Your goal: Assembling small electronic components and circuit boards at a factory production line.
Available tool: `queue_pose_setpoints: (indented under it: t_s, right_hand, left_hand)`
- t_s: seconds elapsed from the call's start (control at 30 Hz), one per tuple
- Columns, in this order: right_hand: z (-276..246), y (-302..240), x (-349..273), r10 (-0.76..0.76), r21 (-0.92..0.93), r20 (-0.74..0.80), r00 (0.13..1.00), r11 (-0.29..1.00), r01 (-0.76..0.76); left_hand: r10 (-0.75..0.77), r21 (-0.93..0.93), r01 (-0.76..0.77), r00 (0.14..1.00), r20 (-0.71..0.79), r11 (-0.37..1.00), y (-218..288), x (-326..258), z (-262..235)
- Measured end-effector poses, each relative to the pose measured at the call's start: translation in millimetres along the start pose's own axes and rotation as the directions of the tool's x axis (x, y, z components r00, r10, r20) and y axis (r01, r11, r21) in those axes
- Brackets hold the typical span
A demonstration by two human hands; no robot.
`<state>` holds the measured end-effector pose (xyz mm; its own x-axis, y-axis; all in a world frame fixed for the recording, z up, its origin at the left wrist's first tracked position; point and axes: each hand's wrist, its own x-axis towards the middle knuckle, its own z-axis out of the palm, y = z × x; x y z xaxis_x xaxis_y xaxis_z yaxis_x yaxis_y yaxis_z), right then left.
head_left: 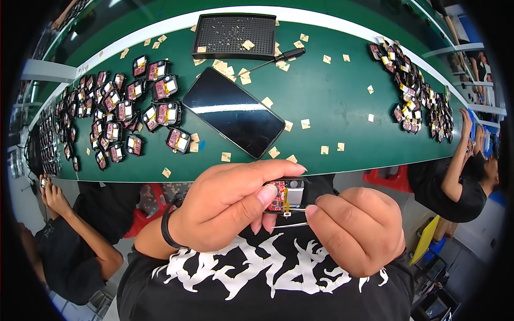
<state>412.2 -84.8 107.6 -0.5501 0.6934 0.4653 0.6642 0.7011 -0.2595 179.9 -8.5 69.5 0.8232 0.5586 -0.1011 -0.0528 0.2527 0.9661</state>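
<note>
My left hand (230,200) grips a small black module with a red circuit board (286,193), thumb and forefinger pinching it just in front of my chest, below the table's near edge. My right hand (356,230) is closed around thin metal tweezers (289,216), whose tips reach the module's lower edge by a small yellow tab. Both hands nearly touch. On the green table (332,101) beyond them lies a black smartphone (233,112), screen up and set diagonally.
Several similar red-board modules (123,107) lie spread at the left, another heap (417,96) at the right. A black perforated tray (235,35) and a screwdriver (276,58) sit at the back. Small tan paper squares (305,124) litter the table. Other people sit left (64,235) and right (460,176).
</note>
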Motion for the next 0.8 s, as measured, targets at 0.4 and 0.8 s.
queue_pose_setpoints:
  t_s: [0.4,0.8]
  right_hand:
    - [8.3,-6.2,-3.6,0.003,-0.012,-0.081,0.997,1.0,-0.004]
    - [14.3,-12.0,-9.5,-0.03,-0.051,-0.104,0.994,0.998,0.025]
  left_hand:
    - [0.121,0.225,-0.11,0.992,-0.036,0.968,-1.9,0.2,0.6]
    - [0.144,0.314,-0.111,0.986,-0.083,0.943,-1.2,-1.8,5.2]
